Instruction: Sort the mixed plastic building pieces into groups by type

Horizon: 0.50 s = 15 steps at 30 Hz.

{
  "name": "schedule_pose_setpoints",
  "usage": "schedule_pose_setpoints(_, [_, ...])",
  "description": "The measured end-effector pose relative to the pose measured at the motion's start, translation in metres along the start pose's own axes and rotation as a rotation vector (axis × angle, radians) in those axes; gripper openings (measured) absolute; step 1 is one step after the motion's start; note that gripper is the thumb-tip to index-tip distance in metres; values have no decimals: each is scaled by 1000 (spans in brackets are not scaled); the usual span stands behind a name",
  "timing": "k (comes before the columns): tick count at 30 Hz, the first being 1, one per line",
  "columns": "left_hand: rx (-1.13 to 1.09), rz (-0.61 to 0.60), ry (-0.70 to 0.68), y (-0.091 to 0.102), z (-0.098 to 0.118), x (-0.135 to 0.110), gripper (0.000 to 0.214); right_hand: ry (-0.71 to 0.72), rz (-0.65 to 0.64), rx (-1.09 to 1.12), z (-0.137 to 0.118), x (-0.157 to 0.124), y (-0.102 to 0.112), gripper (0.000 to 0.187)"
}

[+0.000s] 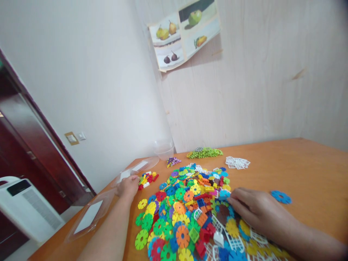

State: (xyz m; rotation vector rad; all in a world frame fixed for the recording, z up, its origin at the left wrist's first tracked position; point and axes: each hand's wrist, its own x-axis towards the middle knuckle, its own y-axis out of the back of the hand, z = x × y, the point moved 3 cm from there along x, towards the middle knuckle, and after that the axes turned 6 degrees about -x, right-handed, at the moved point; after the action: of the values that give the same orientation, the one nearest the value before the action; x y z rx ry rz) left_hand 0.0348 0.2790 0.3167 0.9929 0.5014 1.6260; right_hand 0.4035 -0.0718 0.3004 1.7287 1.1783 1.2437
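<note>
My left hand (pixel 128 186) is beside a small pile of building bricks (pixel 148 178) at the left of the table. Its fingers are curled together, and whatever they may hold is hidden. My right hand (pixel 251 206) reaches over the right edge of a big mixed heap, with thumb and fingers closed at a blue notched disc (pixel 224 195). The heap holds notched discs in several colours, such as an orange disc (pixel 182 236), plus bricks and white lattice pieces (pixel 235 242). A separate blue disc (pixel 281 197) lies right of my right hand.
Green pieces (pixel 205 153), purple pieces (pixel 173 161) and white lattice pieces (pixel 237 162) lie in piles at the back of the wooden table (pixel 312 174). A clear tub (pixel 164 149) stands near the wall. Clear lids (pixel 91 215) with white labels lie along the left edge.
</note>
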Motion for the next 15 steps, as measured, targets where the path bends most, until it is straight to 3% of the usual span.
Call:
schedule_pose_setpoints(4, [4,47,4,9,3,-9,32,1,13,-7,0,0,1,37])
schedule_pose_setpoints(7, [-55,27,-95,19,17,-26,32,11,14,-9,-1,-1,2,36])
schedule_pose_setpoints(11, [-256,-109,-395,37,56,-77,32,16,22,-18,-2,-2,5,34])
schedule_pose_setpoints(15, [-261,-334,-675,59,97,-145,20,32,30,-17,-3,-2,6,33])
